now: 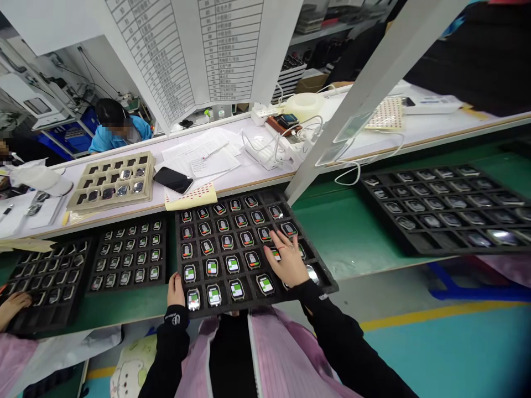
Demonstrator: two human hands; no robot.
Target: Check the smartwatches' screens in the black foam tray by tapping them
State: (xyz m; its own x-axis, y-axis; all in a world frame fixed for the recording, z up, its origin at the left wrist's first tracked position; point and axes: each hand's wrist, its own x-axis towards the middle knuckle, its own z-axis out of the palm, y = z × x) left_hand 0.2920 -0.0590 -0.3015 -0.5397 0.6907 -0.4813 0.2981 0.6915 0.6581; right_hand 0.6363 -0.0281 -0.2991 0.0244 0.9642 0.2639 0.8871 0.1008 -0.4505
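Many watches [227, 241] between hands [288, 263], in black tray [249, 305].

Watch [276, 255] pt hid, R grip [288, 262] | far-R tray [421, 243] cropped | sheet [230, 55] txt blurry

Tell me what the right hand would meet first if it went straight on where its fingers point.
The right hand would probably meet the watch just ahead, slightly left, in the black tray; depth is unclear, so it may pass above.
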